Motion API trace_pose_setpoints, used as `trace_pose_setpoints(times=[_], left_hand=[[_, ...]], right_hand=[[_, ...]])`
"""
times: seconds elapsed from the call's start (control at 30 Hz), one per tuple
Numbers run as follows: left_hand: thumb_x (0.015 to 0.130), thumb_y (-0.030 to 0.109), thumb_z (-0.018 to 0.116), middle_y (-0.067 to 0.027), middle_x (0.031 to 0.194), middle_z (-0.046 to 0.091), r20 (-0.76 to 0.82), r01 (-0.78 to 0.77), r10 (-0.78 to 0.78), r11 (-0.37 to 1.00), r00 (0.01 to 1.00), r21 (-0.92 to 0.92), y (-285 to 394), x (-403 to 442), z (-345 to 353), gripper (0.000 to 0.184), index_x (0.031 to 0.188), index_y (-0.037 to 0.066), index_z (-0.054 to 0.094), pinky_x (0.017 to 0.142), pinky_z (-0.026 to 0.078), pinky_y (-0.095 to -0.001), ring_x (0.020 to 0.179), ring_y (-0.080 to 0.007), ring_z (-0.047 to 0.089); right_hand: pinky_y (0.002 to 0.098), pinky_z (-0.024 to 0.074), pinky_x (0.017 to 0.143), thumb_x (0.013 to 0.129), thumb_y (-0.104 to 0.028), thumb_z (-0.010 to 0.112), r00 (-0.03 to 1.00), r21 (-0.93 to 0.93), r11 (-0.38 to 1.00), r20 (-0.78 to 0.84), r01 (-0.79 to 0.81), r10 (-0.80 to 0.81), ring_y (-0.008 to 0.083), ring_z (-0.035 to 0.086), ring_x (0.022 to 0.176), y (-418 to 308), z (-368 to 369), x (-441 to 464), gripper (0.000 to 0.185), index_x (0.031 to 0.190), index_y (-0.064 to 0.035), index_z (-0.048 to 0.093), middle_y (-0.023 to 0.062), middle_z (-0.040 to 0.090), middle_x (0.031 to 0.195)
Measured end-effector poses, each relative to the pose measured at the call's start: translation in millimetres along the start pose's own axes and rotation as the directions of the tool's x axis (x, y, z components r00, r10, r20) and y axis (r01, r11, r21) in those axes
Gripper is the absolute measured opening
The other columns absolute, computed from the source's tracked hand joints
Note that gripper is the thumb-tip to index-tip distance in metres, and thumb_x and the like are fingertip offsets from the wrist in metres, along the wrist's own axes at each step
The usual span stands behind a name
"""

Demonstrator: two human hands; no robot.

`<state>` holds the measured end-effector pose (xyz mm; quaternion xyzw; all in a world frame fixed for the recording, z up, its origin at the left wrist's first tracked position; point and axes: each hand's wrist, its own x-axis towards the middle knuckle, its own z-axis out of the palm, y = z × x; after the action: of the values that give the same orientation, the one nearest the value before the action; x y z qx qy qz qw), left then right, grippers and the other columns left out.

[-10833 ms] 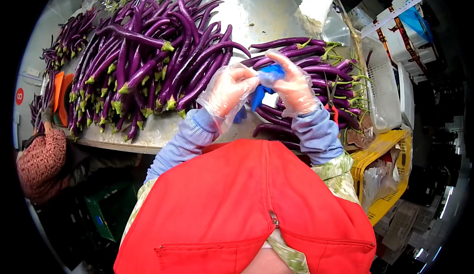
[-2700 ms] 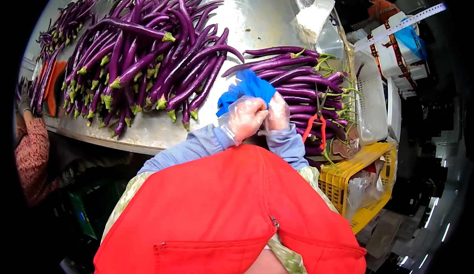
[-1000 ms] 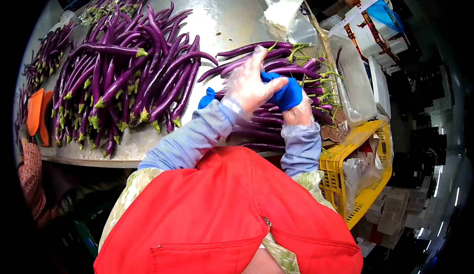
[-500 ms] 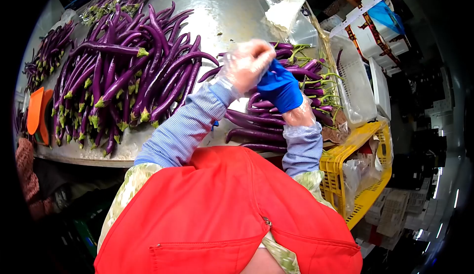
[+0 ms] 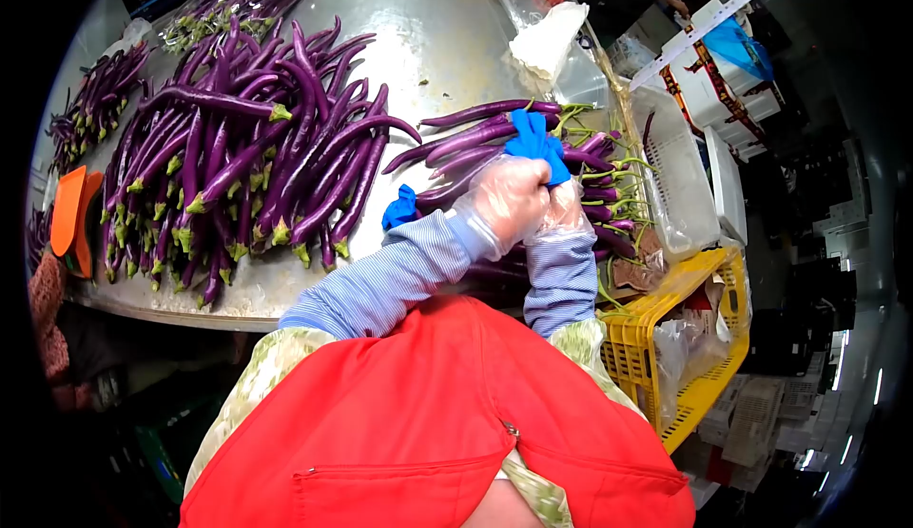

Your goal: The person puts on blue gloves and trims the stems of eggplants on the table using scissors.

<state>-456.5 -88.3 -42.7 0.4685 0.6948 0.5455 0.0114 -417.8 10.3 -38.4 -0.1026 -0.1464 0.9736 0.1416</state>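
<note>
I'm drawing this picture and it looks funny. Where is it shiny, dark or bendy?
Head view: bright glare on the metal table; small shiny streaks on the eggplants; black corners and a very dark lower left. Also head view: the table's front edge looks curved, perhaps from a wide lens; the blue thing by the hands is well lit.
</note>
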Motion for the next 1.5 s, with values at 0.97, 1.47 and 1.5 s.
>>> trace_pose_setpoints(times=[0.97, 1.47, 1.5], left_hand=[[0.075, 0.002, 0.065, -0.016, 0.072, 0.06, -0.263, -0.445, 0.403, 0.887, 0.877, -0.123, 6, 35, 12, 0.016, 0.089, 0.006, 0.06, 0.058, 0.048, -0.0377, 0.069, -0.0347, 0.062], [0.075, 0.009, 0.067, -0.0164, 0.073, 0.06, -0.123, -0.178, 0.172, 0.983, 0.977, -0.041, 38, 11, 2, 0.015, 0.088, 0.006, 0.06, 0.062, 0.047, -0.0402, 0.068, -0.0339, 0.059], [0.075, 0.008, 0.066, -0.0165, 0.073, 0.06, -0.113, -0.193, 0.188, 0.981, 0.976, -0.036, 40, 10, 1, 0.014, 0.088, 0.006, 0.06, 0.062, 0.047, -0.0404, 0.069, -0.034, 0.06]], right_hand=[[0.0424, 0.0343, 0.098, 0.088, -0.057, 0.035, 0.924, -0.2, 0.945, 0.337, 0.259, -0.182, 0.0288, 0.045, 0.113, -48, -46, 106, 0.063, 0.125, -0.0071, 0.045, 0.0156, 0.045, 0.131], [0.0397, 0.0379, 0.08, 0.076, -0.077, 0.036, 0.916, -0.149, 0.969, 0.38, 0.199, -0.129, 0.0261, 0.042, 0.092, -38, 41, 47, 0.083, 0.12, -0.0069, 0.045, 0.0118, 0.036, 0.138], [0.0397, 0.038, 0.079, 0.077, -0.077, 0.034, 0.954, -0.162, 0.958, 0.226, 0.237, -0.198, 0.0259, 0.042, 0.09, -29, 57, 33, 0.084, 0.122, -0.0071, 0.044, 0.0124, 0.033, 0.141]])
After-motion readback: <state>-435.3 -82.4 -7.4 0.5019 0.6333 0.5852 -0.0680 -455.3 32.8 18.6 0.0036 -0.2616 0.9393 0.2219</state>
